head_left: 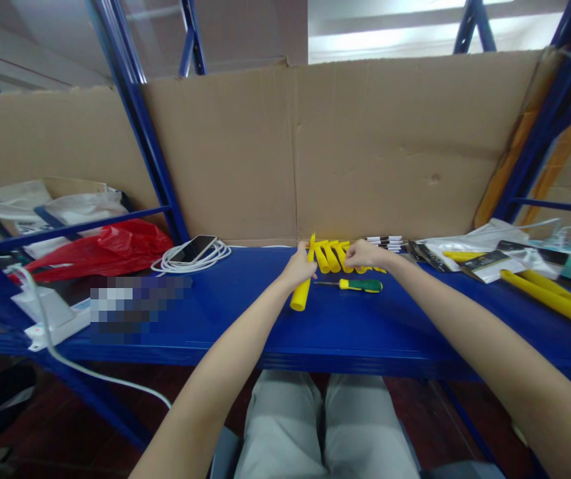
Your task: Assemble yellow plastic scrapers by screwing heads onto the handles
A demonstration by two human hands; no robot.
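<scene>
My left hand [299,266] is closed around a yellow tube-shaped piece [300,297], whose round end points toward me and whose narrower top stands up past my fingers. Several similar yellow pieces [332,259] lie side by side in a row just right of it. Over the right part of that row is my right hand [367,253], fingers bent together; what they pinch, if anything, is hidden. In front of the row, a screwdriver [363,285] with a green and yellow handle lies on the blue shelf [245,313], its shaft toward my left hand.
Cardboard [389,146] walls the back. White-and-black sticks [385,241] lie behind my right hand. To the right are plastic packets [489,265] and long yellow tubes [549,298]. A phone [195,249], coiled white cable [165,265], red bag [115,249] and power strip [58,326] are left.
</scene>
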